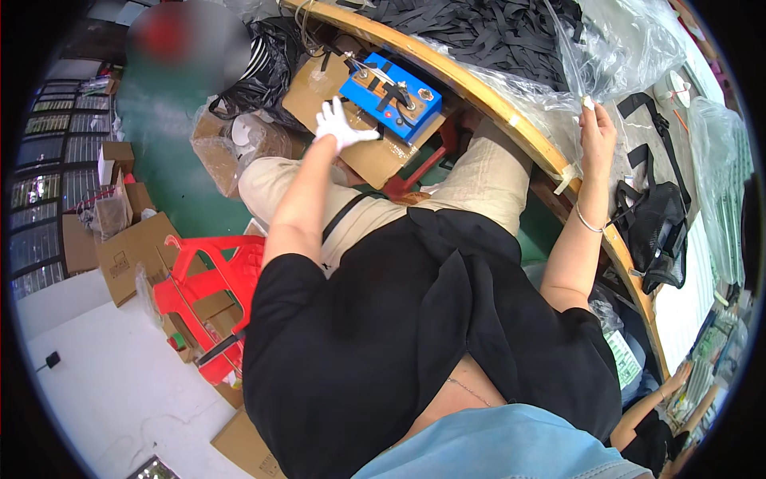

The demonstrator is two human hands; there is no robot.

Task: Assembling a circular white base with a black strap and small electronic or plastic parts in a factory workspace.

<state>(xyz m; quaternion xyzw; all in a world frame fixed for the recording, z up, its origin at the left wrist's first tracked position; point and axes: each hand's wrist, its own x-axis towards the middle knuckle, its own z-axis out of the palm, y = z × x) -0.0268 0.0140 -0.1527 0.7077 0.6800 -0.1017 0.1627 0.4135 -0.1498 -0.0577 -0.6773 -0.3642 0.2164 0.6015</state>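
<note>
My left hand (pixel 339 128), in a white glove, is spread over a brown cardboard sheet (pixel 307 100), thumb stretched to the right. Its thumb tip reaches a small dark part at the near-left side of a blue machine (pixel 380 116). On that machine's top are metal fittings and a short black strap (pixel 391 96). Bare and raised above the table, my right hand (pixel 597 132) pinches a small white piece (pixel 589 103) between thumb and fingers. The piece is too small to name. Just beyond it hangs clear plastic sheeting (pixel 622 60).
A heap of black straps (pixel 487 32) lies behind the table's wooden edge (pixel 511 120). A black mesh bag (pixel 664 231) with straps rests at right. A red plastic chair (pixel 187 275), cardboard boxes (pixel 132 255) and a black plastic bag (pixel 267 72) stand left. Another person's arms (pixel 658 403) show lower right.
</note>
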